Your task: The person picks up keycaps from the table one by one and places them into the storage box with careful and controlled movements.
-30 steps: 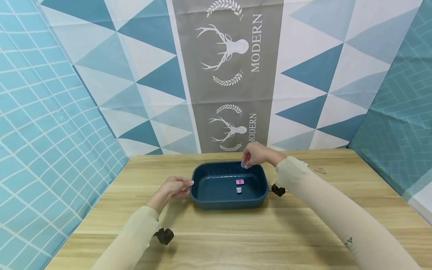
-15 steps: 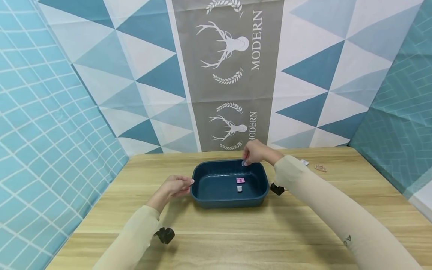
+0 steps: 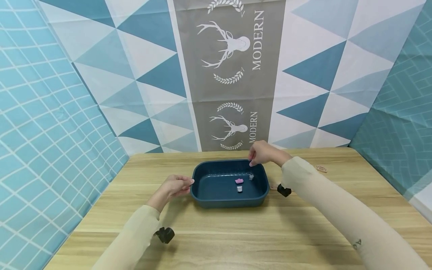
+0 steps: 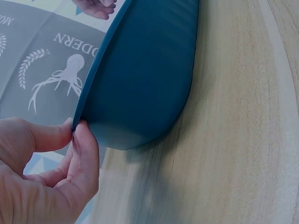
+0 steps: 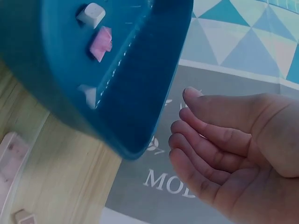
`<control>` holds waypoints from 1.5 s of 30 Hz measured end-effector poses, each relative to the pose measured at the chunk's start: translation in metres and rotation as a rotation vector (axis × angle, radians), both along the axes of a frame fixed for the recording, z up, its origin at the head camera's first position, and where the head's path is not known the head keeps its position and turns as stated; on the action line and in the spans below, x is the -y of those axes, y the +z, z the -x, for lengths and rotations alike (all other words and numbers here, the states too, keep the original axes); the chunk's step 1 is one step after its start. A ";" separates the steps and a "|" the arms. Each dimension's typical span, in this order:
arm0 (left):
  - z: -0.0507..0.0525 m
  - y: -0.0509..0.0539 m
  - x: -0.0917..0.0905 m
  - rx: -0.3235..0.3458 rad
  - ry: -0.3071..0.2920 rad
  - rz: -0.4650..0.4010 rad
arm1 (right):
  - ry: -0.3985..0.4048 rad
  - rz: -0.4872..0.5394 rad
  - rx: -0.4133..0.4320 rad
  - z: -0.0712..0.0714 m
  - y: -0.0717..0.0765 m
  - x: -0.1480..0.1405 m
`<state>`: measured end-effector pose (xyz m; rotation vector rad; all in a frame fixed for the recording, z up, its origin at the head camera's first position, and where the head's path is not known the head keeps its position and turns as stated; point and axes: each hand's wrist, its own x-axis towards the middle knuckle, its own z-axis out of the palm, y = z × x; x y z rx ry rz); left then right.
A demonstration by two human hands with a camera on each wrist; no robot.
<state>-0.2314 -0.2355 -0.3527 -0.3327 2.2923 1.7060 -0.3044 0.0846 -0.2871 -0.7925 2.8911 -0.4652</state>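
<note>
A dark blue rectangular bin (image 3: pixel 216 204) sits on the table. At its left end my left hand (image 3: pixel 176 186) pinches the rim between thumb and fingers, seen closely in the left wrist view. My right hand (image 3: pixel 264 153) hovers over the far right corner; in the right wrist view its fingers are loosely bent and hold nothing. Inside the bin lie a small white keycap-like piece (image 5: pixel 93 15), a pink piece (image 5: pixel 101 44) and a pale grey-white piece (image 5: pixel 89 96), the last nearest the right end and blurred.
On the wooden table (image 3: pixel 236 240), a flat pinkish-orange piece (image 3: pixel 321 169) lies at the back right. Just outside the bin's right end are a pale pink piece (image 5: pixel 11 161) and a small brownish piece (image 5: pixel 24 218). A patterned cloth backdrop (image 3: pixel 233 86) stands behind the table.
My right hand has let go of the small grey-white piece, which now lies in the bin, and has shifted slightly right. The pink piece looks turned. My left hand stays at the rim.
</note>
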 end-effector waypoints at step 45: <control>-0.001 0.003 0.001 0.001 0.001 0.000 | -0.132 0.086 -0.017 0.003 -0.037 -0.177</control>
